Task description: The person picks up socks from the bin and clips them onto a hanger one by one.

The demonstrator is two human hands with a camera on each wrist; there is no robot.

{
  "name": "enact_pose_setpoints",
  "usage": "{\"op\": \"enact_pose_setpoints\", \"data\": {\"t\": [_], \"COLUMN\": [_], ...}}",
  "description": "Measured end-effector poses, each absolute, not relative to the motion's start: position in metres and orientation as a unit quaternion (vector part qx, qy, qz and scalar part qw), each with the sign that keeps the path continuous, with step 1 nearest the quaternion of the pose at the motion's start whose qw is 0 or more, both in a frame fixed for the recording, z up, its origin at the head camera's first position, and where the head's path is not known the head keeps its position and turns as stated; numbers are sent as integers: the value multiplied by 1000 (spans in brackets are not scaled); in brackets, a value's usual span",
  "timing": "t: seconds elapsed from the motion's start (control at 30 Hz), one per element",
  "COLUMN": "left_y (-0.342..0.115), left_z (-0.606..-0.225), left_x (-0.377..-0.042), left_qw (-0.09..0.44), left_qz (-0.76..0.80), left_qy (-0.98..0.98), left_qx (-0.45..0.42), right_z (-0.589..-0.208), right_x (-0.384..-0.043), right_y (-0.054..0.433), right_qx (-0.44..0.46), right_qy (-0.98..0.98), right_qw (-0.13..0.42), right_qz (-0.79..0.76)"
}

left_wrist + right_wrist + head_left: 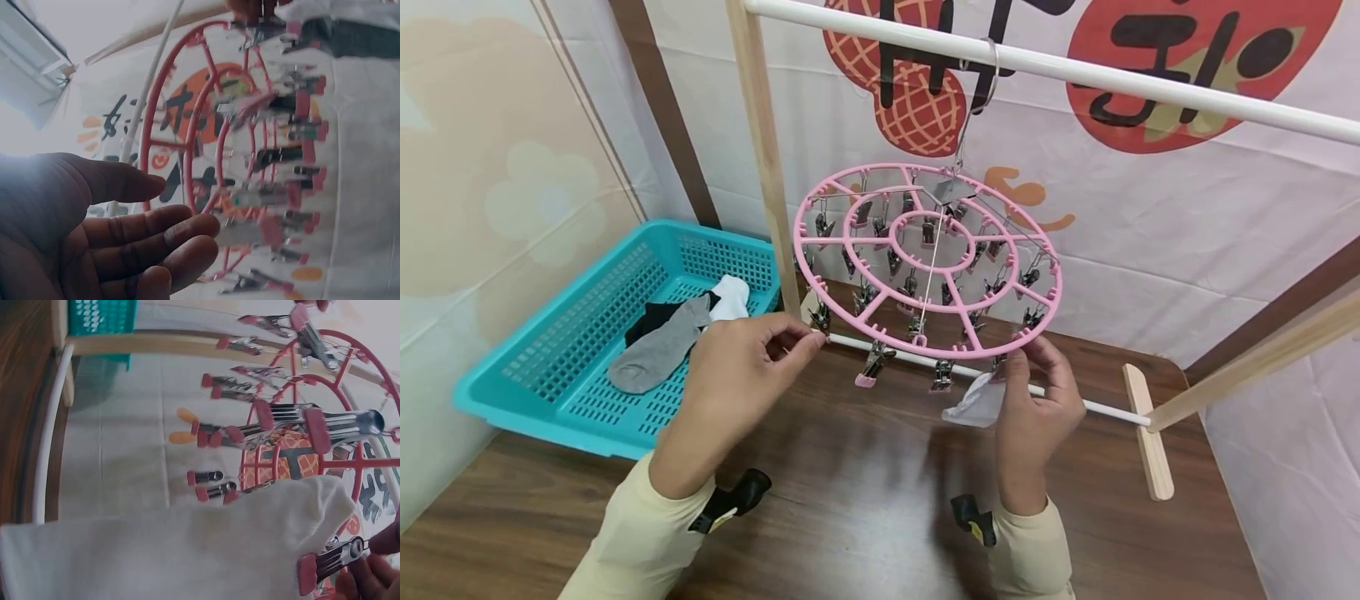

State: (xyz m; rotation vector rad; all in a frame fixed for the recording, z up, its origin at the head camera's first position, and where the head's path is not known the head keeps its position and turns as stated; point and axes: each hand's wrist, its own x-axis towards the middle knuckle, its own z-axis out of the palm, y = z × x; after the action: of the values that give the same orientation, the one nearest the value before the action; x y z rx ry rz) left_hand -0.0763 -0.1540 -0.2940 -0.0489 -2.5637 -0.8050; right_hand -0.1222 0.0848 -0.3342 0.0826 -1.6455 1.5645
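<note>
Beneath a white top bar (1075, 71), a pink round hanger (951, 269) hangs tilted by its metal hook (996, 71), ringed with metal clips, as a person works at its near edge with bare hands. At the near right of the hanger, the right hand (1037, 408) pinches the end of a pink-padded clip (340, 555) between thumb and fingers; the pad meets the edge of a white cloth (156, 556) suspended there. At the near left, the left hand (741, 367) is empty, its thumb and fingers parted beside the rim; whether they touch it cannot be told. To the left, a teal basket (550, 433) holds a gray sock (658, 346) lying partly over a black cloth (647, 321), with a white item (730, 298) at their far right end. Wooden posts (767, 158) support the bar, and a wooden foot (1147, 433) rests at right on the brown table (865, 500). Behind hangs a pale printed backdrop (715, 125) with red designs and black lettering.
</note>
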Motion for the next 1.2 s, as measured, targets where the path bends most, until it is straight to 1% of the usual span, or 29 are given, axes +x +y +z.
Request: {"op": "enact_pose_setpoints", "data": {"t": [0.13, 0.23, 0.37, 0.5, 0.7, 0.83, 1.0, 1.2], "left_y": [-167, -177, -187, -191, -198, -204, -215, -227], "left_z": [-286, -280, -274, -271, -270, -270, -270, -273], "left_x": [-77, -79, -81, -82, -82, -88, -101, -113], "left_qw": [215, 229, 246, 238, 229, 215, 195, 183], "left_qz": [-279, -264, -244, -243, -236, -223, -216, -209], "left_qy": [-936, -937, -938, -940, -944, -950, -956, -959], "left_qx": [-17, -16, -5, 8, 19, 33, 41, 53], "right_z": [-332, -337, -352, -364, -369, -370, -369, -370], "right_x": [-119, -120, -125, -131, -130, -131, -134, -136], "right_y": [81, 79, 82, 84, 82, 81, 80, 81], "right_qx": [14, 33, 70, 110, 156, 179, 196, 201], "right_qy": [-647, -638, -644, -671, -720, -740, -745, -748], "right_qw": [470, 507, 518, 505, 459, 431, 396, 372], "right_qz": [600, 579, 559, 531, 497, 483, 500, 511]}}
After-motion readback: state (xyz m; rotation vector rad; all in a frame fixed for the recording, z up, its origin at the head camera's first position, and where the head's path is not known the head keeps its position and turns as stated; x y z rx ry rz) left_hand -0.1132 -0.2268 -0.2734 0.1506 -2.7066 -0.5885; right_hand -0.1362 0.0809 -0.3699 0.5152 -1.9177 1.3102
